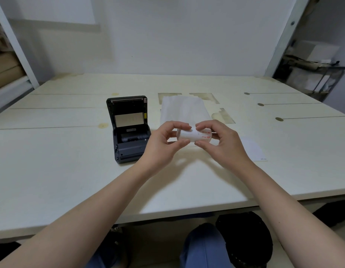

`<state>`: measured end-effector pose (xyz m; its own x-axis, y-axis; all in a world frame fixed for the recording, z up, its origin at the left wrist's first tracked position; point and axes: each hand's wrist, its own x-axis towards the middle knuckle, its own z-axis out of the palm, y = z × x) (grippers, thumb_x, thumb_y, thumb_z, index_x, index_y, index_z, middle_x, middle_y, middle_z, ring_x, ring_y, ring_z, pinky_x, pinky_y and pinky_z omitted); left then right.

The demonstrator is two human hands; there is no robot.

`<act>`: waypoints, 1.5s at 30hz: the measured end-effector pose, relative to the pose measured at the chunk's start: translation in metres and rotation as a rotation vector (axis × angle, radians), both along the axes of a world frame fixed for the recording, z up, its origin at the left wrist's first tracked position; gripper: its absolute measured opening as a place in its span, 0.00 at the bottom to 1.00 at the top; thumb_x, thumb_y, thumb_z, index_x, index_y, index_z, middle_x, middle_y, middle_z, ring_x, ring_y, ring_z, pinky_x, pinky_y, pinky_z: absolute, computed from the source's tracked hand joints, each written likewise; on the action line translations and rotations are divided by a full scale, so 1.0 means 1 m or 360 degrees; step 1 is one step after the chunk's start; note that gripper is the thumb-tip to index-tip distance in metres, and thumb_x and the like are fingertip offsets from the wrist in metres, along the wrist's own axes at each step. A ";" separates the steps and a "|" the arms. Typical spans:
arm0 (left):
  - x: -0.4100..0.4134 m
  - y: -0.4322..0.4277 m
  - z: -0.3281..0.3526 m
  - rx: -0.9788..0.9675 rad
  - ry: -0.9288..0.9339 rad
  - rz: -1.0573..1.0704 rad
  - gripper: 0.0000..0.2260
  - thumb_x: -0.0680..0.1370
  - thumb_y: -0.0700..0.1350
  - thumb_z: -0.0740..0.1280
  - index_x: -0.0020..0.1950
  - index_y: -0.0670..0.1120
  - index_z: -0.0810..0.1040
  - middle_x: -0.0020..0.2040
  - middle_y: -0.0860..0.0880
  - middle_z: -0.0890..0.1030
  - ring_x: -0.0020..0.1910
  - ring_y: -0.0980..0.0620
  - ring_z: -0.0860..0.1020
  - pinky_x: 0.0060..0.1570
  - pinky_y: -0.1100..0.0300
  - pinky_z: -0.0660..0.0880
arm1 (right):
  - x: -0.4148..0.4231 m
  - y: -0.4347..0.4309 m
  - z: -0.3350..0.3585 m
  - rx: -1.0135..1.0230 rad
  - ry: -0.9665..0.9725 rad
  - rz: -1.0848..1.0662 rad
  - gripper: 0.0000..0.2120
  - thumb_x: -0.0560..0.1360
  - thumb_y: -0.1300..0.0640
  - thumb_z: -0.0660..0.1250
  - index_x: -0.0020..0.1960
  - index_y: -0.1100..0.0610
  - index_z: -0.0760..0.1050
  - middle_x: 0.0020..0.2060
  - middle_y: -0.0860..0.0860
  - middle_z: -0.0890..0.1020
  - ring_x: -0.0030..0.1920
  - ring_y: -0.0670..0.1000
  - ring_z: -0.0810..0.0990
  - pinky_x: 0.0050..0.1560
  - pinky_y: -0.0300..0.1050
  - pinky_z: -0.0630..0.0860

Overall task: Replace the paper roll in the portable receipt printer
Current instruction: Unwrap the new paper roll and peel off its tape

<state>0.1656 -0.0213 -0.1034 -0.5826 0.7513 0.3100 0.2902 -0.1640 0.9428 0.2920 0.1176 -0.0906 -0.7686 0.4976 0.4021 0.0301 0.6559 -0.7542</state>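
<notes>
White paper roll, red print on its right end, is being held up off the table between both hands, just right of the printer and not touching it. Left hand is pinching the roll's left end, thumb underneath, fingers curling over the top. Right hand is gripping the right end the same way, thumb below, index fingertip pressing on top near the middle, where a loose paper edge seems to be lifting; can't tell whether that's a tab or the leading edge. Dark grey printer is sitting on the table with its lid standing open toward the far side, leaving the roll bay exposed; the bay is too dark to tell what is lying in it. White flat pouch is lying on the table behind the hands, beside the printer. Small white slip is lying flat to the right of the right hand. Blue trousers are showing under the near table edge.
</notes>
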 end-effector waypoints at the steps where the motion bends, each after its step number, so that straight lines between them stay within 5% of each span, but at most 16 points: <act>1: 0.000 0.000 0.000 -0.0003 0.0053 0.0017 0.11 0.76 0.38 0.72 0.55 0.49 0.80 0.58 0.56 0.82 0.55 0.54 0.81 0.51 0.63 0.77 | 0.000 0.000 0.000 0.0018 -0.0018 -0.0016 0.14 0.70 0.59 0.75 0.53 0.48 0.77 0.54 0.41 0.81 0.55 0.44 0.80 0.58 0.47 0.77; 14: 0.000 -0.001 -0.001 -0.0015 0.0270 0.0131 0.16 0.75 0.39 0.72 0.48 0.62 0.77 0.58 0.56 0.80 0.57 0.53 0.78 0.50 0.64 0.78 | -0.006 0.002 0.000 0.0104 -0.0138 0.0018 0.08 0.73 0.58 0.72 0.48 0.52 0.75 0.58 0.43 0.81 0.58 0.48 0.80 0.61 0.49 0.75; 18: 0.001 -0.001 0.000 -0.0007 0.0261 0.0137 0.15 0.75 0.39 0.72 0.49 0.60 0.78 0.58 0.54 0.80 0.56 0.54 0.78 0.51 0.62 0.78 | -0.008 0.003 -0.005 0.0233 0.0001 -0.0092 0.13 0.73 0.55 0.73 0.57 0.53 0.80 0.56 0.46 0.82 0.55 0.47 0.82 0.59 0.50 0.78; 24: 0.004 0.003 -0.002 0.0020 0.0250 0.0211 0.16 0.74 0.38 0.72 0.48 0.61 0.78 0.57 0.54 0.80 0.56 0.53 0.78 0.53 0.56 0.80 | -0.011 -0.002 -0.006 0.0472 0.0095 -0.0228 0.09 0.71 0.58 0.74 0.51 0.58 0.84 0.55 0.51 0.84 0.47 0.52 0.84 0.52 0.53 0.80; 38: 0.010 0.007 -0.001 0.0032 0.0267 0.0386 0.16 0.74 0.40 0.73 0.48 0.62 0.76 0.55 0.54 0.79 0.52 0.57 0.77 0.47 0.66 0.77 | -0.019 -0.006 -0.006 0.0429 0.0140 -0.0384 0.07 0.73 0.59 0.71 0.50 0.58 0.85 0.55 0.52 0.84 0.51 0.55 0.83 0.51 0.56 0.80; 45: 0.011 0.008 0.001 0.0025 0.0311 0.0381 0.17 0.73 0.38 0.73 0.47 0.62 0.77 0.54 0.54 0.78 0.52 0.59 0.76 0.49 0.62 0.79 | -0.018 -0.008 0.003 0.0140 0.0123 -0.0385 0.05 0.74 0.60 0.71 0.47 0.57 0.85 0.53 0.50 0.83 0.52 0.51 0.82 0.53 0.48 0.80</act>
